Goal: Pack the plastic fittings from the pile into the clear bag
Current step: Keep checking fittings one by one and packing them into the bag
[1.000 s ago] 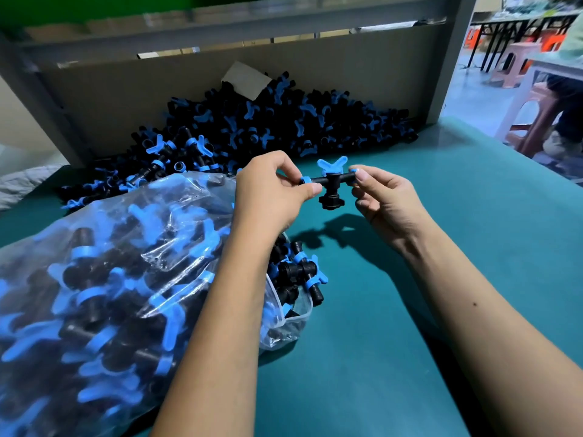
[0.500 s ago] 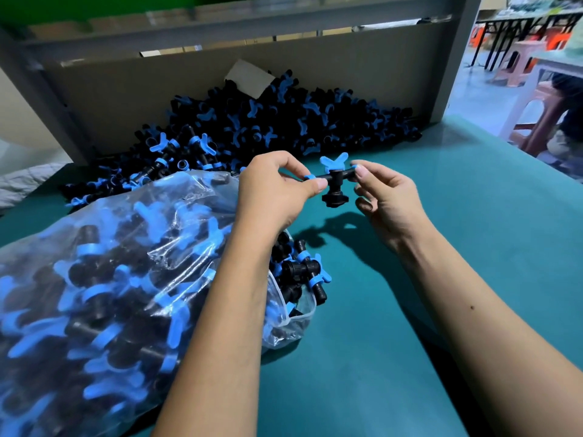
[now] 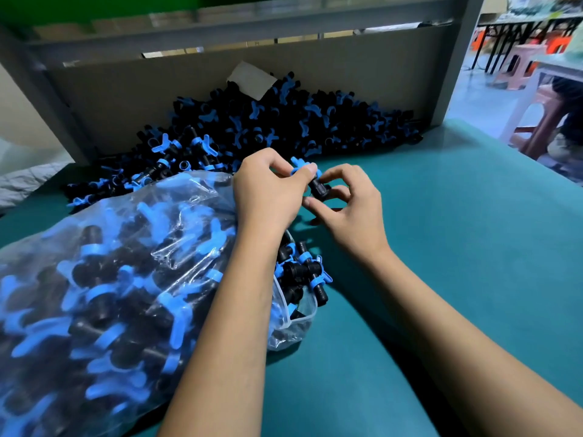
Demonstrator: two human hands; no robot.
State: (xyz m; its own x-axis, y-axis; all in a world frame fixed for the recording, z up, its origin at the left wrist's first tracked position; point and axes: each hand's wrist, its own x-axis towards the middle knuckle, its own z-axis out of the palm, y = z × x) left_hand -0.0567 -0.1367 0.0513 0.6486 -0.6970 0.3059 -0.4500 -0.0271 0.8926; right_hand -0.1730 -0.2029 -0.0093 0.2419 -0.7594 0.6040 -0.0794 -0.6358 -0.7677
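Observation:
Both hands hold one black fitting with blue wing handles (image 3: 317, 184) just above the teal table. My left hand (image 3: 268, 190) pinches its blue end between thumb and forefinger. My right hand (image 3: 347, 203) curls its fingers round the black body from the right. A big pile of the same fittings (image 3: 284, 124) lies against the back board. The clear bag (image 3: 126, 279), stuffed with fittings, lies at the left under my left forearm, its mouth (image 3: 299, 307) open to the right with a few fittings poking out.
The teal table (image 3: 457, 247) stretches to the right and front. A grey metal frame and cardboard back board (image 3: 347, 74) close off the far side. Beyond the right edge stand pink stools (image 3: 542, 121) and a seated person's legs.
The hands have drawn closer together and lower. The fitting, earlier held out straight between the fingertips, has been turned, and the right hand's fingers now wrap its black body.

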